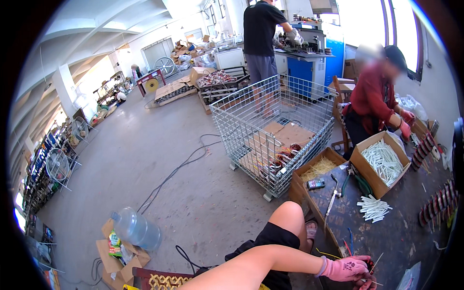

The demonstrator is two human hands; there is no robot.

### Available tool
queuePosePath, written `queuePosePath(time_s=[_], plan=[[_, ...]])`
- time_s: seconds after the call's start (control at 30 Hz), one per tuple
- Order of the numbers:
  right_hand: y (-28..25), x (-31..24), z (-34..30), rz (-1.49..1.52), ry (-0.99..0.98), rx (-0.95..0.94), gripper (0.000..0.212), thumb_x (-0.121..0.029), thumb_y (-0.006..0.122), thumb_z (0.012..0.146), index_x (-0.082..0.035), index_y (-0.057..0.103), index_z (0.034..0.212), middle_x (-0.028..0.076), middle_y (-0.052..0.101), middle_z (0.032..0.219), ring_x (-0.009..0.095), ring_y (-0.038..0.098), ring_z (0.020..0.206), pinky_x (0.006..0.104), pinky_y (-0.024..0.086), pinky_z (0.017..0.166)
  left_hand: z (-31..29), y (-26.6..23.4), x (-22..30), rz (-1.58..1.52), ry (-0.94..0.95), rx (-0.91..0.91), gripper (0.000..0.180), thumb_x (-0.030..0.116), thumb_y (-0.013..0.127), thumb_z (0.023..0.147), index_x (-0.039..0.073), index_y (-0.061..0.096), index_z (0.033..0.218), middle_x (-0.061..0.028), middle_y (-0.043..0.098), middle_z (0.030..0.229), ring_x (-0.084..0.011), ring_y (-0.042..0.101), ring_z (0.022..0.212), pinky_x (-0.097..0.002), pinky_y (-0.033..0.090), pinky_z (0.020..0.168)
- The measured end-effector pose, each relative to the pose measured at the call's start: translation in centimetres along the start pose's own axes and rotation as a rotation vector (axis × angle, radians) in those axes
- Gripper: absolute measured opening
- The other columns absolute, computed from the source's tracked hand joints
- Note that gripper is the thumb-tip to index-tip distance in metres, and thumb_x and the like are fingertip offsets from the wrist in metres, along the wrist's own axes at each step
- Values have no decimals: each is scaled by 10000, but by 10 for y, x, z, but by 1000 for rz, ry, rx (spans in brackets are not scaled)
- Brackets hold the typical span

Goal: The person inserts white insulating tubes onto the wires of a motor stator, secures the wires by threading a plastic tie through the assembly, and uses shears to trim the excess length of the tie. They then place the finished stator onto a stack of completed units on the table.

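My left hand (344, 269), in a pink glove, is at the table's near edge, its fingers closed on a small dark red wire-wound coil (370, 264). Yellow, red and blue lead wires (349, 247) stick out from beside that hand. My right hand (366, 283) shows only in part at the lower edge, pressed close to the left one; its fingers look closed, but what they pinch is hidden. Thin pale strands poke out past the fingers. Farther up the table lies a loose pile of white tubes (374, 209).
A cardboard box of white tubes (385, 162), green-handled pliers (362, 184), a torch-like tool (332, 200) and rows of coils (439, 203) are on the table (333, 224). A wire cage (251, 159) stands beyond. A co-worker (374, 104) sits across; another person (261, 36) stands behind.
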State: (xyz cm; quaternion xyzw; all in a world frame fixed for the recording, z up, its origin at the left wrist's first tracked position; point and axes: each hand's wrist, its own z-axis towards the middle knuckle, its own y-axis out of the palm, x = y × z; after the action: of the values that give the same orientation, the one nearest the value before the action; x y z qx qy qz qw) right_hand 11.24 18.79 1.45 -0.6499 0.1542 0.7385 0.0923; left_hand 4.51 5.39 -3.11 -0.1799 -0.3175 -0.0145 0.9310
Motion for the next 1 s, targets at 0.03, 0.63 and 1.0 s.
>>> queuePosePath(time_s=[0.03,0.63,1.0], plan=[[0,2,-4,44,55,5,161,-109,599,979,6,631,1087,89,677,981,161,606,809,278,492,677,-3,1,2,15,25,46,128,107,650,815,71,591,923,-80,561,832,-305,602,884,-542,297,1166],[23,-15,55,-250,33,-130,95,-105,564,975,-15,569,947,-10,551,833,76,488,782,260,432,692,40,-26,10,333,143,-383,213,72,727,707,82,581,862,-77,621,866,-284,624,923,-495,414,1059],[-169,-34,42,-1052,-314,342,134,-137,677,868,-96,717,989,83,669,947,289,669,854,386,538,754,55,-66,31,477,146,-608,561,163,772,719,94,593,1245,-94,580,1304,-339,492,1289,-582,321,1133]])
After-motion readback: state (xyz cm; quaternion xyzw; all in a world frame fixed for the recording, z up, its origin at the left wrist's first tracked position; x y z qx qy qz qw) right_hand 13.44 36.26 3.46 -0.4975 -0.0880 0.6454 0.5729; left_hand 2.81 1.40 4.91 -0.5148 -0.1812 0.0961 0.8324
